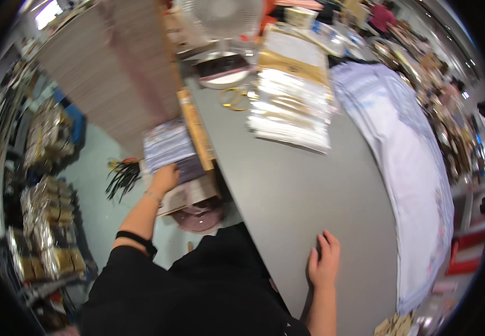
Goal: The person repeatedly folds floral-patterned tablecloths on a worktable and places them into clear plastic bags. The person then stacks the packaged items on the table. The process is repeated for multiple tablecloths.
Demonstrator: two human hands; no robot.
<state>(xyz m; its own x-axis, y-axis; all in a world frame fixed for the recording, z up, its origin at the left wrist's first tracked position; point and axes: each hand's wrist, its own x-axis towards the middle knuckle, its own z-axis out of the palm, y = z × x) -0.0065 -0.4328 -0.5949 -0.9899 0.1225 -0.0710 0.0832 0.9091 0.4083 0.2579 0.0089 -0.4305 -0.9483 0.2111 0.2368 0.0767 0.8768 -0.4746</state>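
Note:
My left hand (pixel 167 178) reaches down beside the table, its fingers closed at the near edge of a folded light-blue garment (pixel 168 144). A dark folded piece (pixel 191 168) lies right beside those fingers, which are partly blurred. The folded pieces rest on a cardboard box (pixel 196 191) at the table's left side. On the grey tabletop (pixel 293 190), my right hand (pixel 325 260) lies with its fingers stretched out and nothing in it. Light-blue jeans (pixel 402 145) with a pinkish pattern are spread along the table's right side.
A pile of clear plastic bags (pixel 290 106) lies at the far end, near yellow-handled scissors (pixel 234 99), a phone (pixel 220 67) and a white fan (pixel 220 17). Wrapped bundles (pixel 52 224) stand on the left. Black straps (pixel 123 175) hang near the box, above a pinkish round stool (pixel 198 218).

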